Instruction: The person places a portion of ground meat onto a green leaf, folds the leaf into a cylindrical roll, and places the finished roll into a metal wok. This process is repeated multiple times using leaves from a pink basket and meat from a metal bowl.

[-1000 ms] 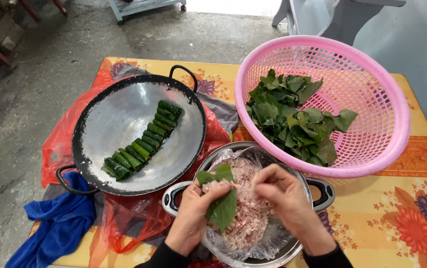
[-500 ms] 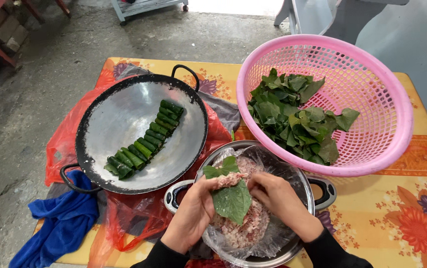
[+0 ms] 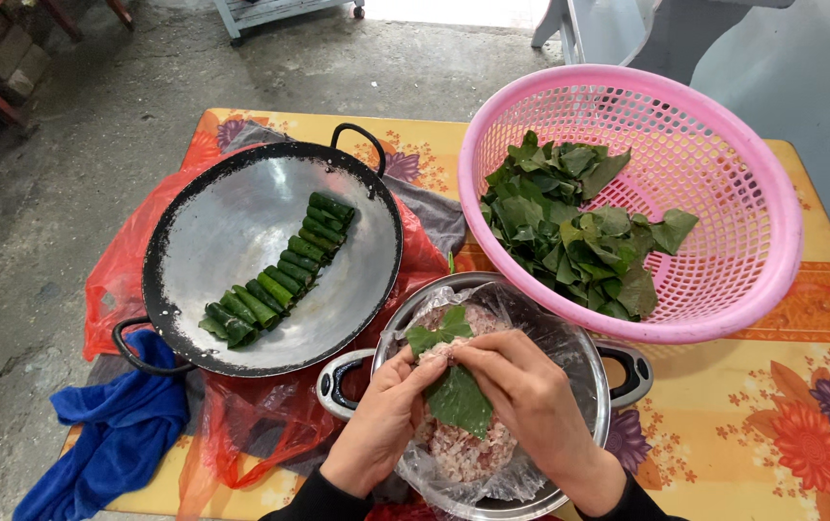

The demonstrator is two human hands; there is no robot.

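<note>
My left hand (image 3: 381, 425) and my right hand (image 3: 531, 400) both grip a green leaf (image 3: 456, 394) with pink minced meat inside, held over a steel pot (image 3: 618, 371). The pot is lined with clear plastic and holds more minced meat (image 3: 458, 449). To the left lies a round metal pan (image 3: 212, 241) with a curved row of several rolled green leaf wraps (image 3: 280, 275). A pink plastic basket (image 3: 733, 164) at the upper right holds a heap of loose green leaves (image 3: 579, 227).
A low table with a yellow flowered cloth (image 3: 782, 425) carries everything. Red plastic bags (image 3: 125, 280) lie under the pan, and a blue cloth (image 3: 111, 434) hangs off the table's left corner. Grey concrete floor lies to the left and beyond.
The leaf was held flat and open over the pot; both hands have since closed in and folded it around the meat filling.
</note>
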